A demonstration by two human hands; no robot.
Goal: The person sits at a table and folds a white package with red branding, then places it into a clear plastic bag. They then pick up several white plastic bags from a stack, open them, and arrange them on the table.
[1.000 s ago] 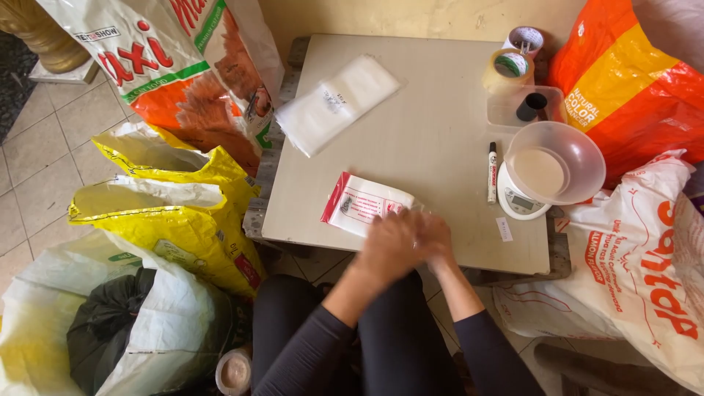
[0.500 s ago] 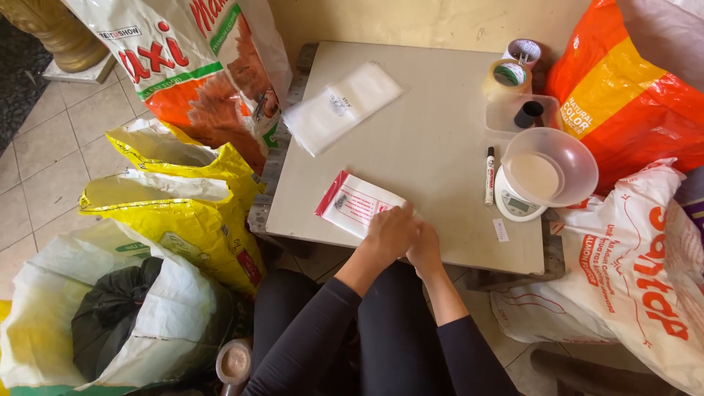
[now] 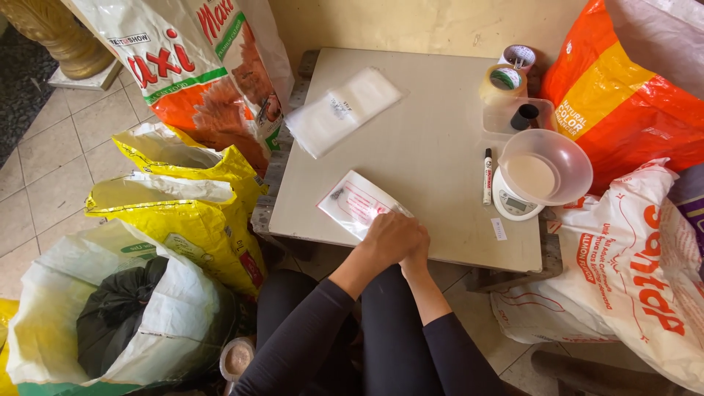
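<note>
A small clear plastic pouch with red print (image 3: 354, 202) lies flat near the front edge of the low beige table (image 3: 433, 139). My left hand (image 3: 386, 236) rests palm down on the pouch's near corner. My right hand (image 3: 419, 251) is tucked under and beside the left, at the table's front edge, mostly hidden. Whether its fingers pinch the pouch is not visible.
A stack of clear bags (image 3: 342, 111) lies at the table's back left. A marker (image 3: 487, 176), a plastic bowl (image 3: 544, 166) on a small scale (image 3: 515, 207), tape rolls (image 3: 503, 79) and a clear tub (image 3: 519, 117) sit on the right. Large feed sacks (image 3: 191, 213) surround the table.
Both hands slid left along the table's front edge and now sit on the pouch's near corner. The view shifted slightly.
</note>
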